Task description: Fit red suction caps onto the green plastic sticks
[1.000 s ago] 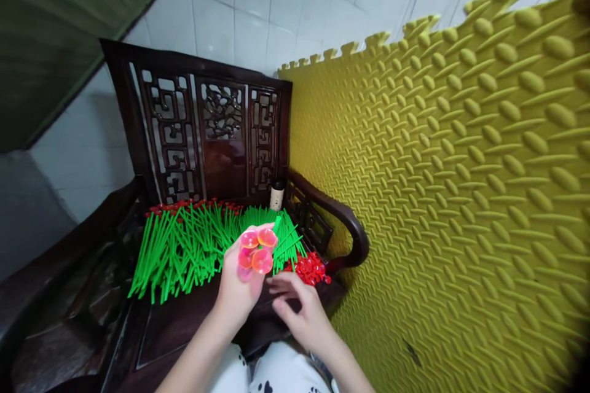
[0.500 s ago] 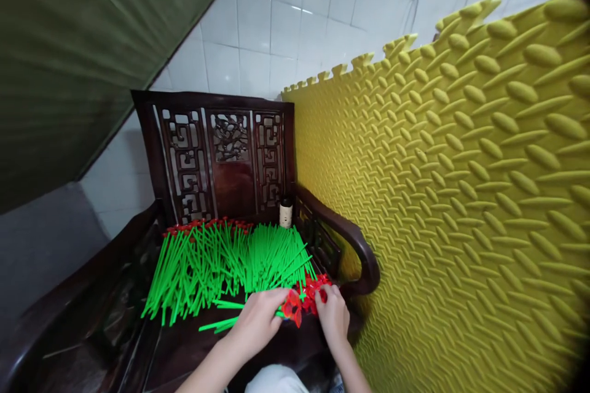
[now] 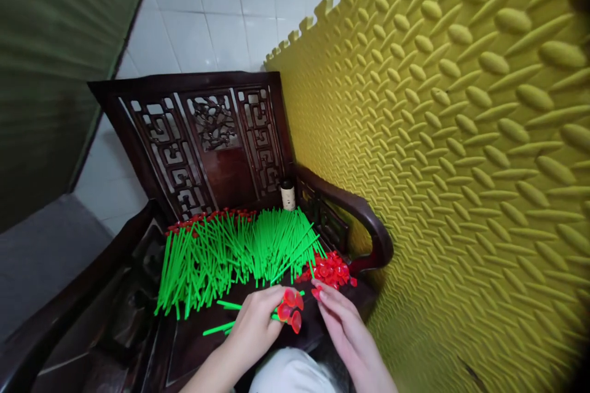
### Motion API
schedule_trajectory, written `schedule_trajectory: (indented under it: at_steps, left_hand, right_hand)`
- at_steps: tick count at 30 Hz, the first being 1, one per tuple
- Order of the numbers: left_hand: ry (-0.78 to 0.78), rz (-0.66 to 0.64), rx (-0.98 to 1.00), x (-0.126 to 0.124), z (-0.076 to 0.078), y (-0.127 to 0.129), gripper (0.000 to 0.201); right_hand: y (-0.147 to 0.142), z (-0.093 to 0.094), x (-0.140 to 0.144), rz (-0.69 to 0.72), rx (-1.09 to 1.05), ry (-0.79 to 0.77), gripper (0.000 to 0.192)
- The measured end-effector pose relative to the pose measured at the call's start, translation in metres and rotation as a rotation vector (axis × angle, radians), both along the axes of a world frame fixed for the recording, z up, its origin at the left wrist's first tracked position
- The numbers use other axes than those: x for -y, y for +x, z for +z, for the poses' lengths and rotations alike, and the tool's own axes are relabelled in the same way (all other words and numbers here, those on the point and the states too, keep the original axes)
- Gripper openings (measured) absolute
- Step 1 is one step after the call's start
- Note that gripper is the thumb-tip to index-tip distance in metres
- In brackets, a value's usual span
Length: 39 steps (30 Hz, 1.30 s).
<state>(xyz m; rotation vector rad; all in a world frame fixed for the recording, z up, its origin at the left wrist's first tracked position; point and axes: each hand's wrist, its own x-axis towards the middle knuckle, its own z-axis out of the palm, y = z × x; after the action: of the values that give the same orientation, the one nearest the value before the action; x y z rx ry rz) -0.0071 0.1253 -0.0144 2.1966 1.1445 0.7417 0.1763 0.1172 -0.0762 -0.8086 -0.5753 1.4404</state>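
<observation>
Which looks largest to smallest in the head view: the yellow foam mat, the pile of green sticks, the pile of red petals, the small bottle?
1. yellow foam mat
2. pile of green sticks
3. pile of red petals
4. small bottle, though it stands farther away.

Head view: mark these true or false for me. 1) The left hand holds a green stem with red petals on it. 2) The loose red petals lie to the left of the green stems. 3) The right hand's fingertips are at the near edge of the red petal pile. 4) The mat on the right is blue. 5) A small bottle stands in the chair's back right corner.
1) True: the left hand grips a green stem with red petals at its end.
2) False: the red petal pile lies right of the green stems.
3) True: the right hand reaches to that pile's near edge.
4) False: the foam mat is yellow.
5) True: the small bottle stands by the chair backrest's right corner.
</observation>
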Motion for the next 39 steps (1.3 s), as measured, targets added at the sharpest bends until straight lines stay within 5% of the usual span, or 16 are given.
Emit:
schedule_trajectory:
  at_steps: [7,15,29,39]
  left_hand:
    - [-0.028,-0.052,-0.031,-0.001,0.002,0.001,0.035]
    - [-0.016,-0.072,-0.069,-0.004,0.000,0.000,0.024]
    - [0.000,-0.172,-0.088,0.001,0.006,0.004,0.024]
    - [0.093,-0.222,0.021,0.000,-0.003,0.002,0.022]
  right_hand:
    - [-0.009,0.011,0.009,0.002,-0.018,-0.004,0.024]
    - [-0.007,-0.001,0.016,-0.040,-0.033,0.156,0.013]
    - [-0.009,0.001,0.023,0.237,-0.277,0.124,0.024]
    - [-0.015,-0.005,0.025,0.212,-0.409,0.156,0.014]
